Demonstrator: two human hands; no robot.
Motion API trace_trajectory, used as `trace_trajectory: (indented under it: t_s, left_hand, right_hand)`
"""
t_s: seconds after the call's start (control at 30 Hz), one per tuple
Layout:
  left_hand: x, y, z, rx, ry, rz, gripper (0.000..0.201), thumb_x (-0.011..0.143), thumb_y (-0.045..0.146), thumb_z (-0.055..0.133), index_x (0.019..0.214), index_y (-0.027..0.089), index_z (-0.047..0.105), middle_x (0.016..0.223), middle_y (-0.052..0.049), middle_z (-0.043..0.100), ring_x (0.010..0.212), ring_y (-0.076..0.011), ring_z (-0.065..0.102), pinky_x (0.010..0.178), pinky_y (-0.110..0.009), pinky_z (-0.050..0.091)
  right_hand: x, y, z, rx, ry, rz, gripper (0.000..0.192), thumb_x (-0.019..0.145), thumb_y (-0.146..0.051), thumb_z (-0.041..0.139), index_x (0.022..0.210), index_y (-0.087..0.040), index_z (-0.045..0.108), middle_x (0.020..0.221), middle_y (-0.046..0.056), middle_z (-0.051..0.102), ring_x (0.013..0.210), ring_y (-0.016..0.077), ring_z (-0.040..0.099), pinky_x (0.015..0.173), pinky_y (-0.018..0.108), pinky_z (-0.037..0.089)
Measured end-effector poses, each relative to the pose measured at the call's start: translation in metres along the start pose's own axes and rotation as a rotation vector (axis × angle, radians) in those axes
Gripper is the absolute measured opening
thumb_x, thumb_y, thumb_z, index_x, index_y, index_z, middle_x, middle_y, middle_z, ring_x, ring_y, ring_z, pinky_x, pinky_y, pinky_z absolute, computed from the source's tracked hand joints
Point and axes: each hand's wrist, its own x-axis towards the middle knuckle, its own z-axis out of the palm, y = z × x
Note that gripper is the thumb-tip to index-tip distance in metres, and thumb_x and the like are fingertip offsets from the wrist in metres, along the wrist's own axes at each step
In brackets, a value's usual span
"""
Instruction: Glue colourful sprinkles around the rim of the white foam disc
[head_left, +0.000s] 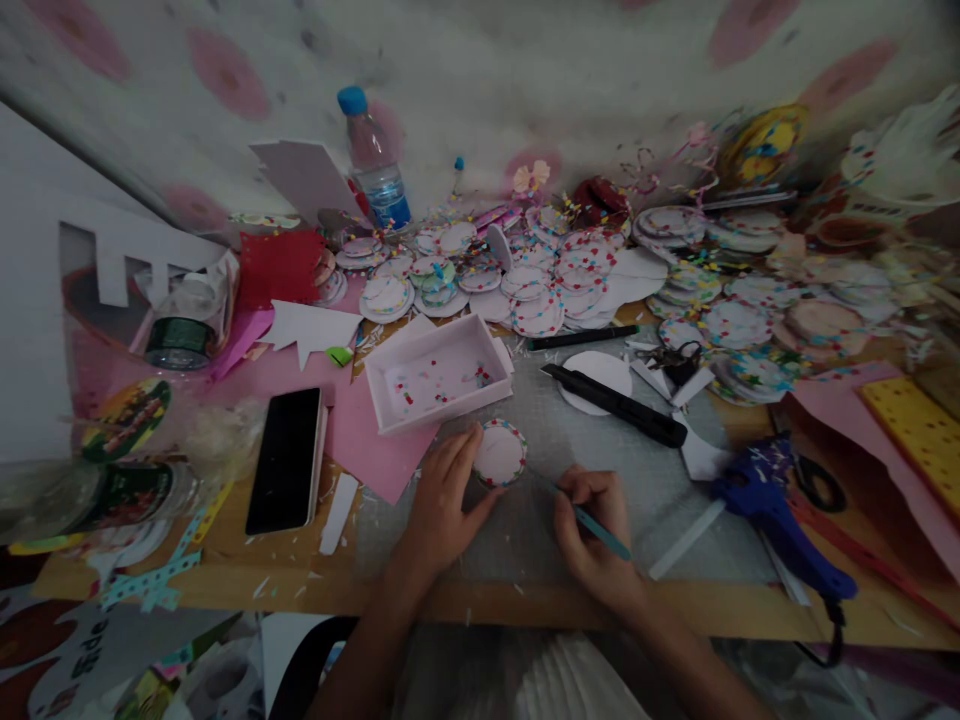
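Holding a paper disc [500, 453] flat with fingertips, the left hand [442, 505] lies mostly open, while the right hand [592, 525], at its 3 o'clock, pinches a thin tool [589, 520]. Many finished discs [540, 285] pile at 12 o'clock; this one looks nearly dotted around.

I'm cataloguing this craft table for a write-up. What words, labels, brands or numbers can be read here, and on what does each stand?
Nothing reads clearly enough to quote.
Water bottle: the label is blurred.
Lying bottle: the dark green label is too small to read.
Paper at the lower left corner: large cut-out letters, upside down and cropped, not legible.
White foam cut-out: a letter-like shape, which letter I cannot tell.
Phone: the screen is dark.
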Motion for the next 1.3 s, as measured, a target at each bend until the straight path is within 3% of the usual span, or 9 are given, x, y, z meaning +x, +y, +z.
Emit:
trace_trajectory:
  t_s: [0.8,1.1,1.2,1.3]
  left_hand:
    - [-0.0008,-0.0031,0.0038,-0.03,0.017,-0.005,0.063,0.089,0.034,0.06,0.144,0.024,0.031,0.134,-0.012,0.053,0.125,-0.0254,0.049,0.105,-0.045,0.04]
    - [-0.0009,-0.0037,0.0048,-0.033,0.043,0.001,0.064,0.088,0.034,0.062,0.143,0.025,0.031,0.133,-0.012,0.054,0.123,-0.0262,0.05,0.104,-0.046,0.042]
    - [-0.0008,-0.0034,0.0041,-0.032,0.026,-0.013,0.064,0.088,0.034,0.062,0.143,0.025,0.031,0.133,-0.012,0.054,0.123,-0.0261,0.05,0.103,-0.046,0.042]
    - [-0.0007,-0.0033,0.0042,-0.032,0.031,-0.009,0.064,0.089,0.034,0.061,0.143,0.025,0.03,0.133,-0.012,0.053,0.123,-0.0261,0.05,0.104,-0.046,0.041]
  right_hand:
    - [-0.001,0.0053,-0.0002,-0.03,0.012,-0.004,0.016,0.089,-0.013,0.046,0.084,-0.025,0.036,0.073,-0.003,0.039,0.062,0.0123,0.04,0.053,0.024,0.035]
    - [0.0007,-0.0001,0.0001,-0.021,0.098,-0.014,0.016,0.089,-0.013,0.046,0.084,-0.024,0.036,0.071,-0.003,0.04,0.061,0.0128,0.041,0.052,0.025,0.035]
    - [-0.0015,-0.0003,-0.0004,-0.018,0.162,-0.041,0.016,0.09,-0.012,0.044,0.088,-0.025,0.034,0.073,-0.003,0.038,0.063,0.0134,0.041,0.052,0.026,0.035]
    - [-0.0053,0.0027,0.0002,-0.028,0.099,-0.112,0.019,0.087,-0.01,0.046,0.088,-0.025,0.035,0.07,-0.004,0.038,0.061,0.0134,0.041,0.052,0.026,0.034]
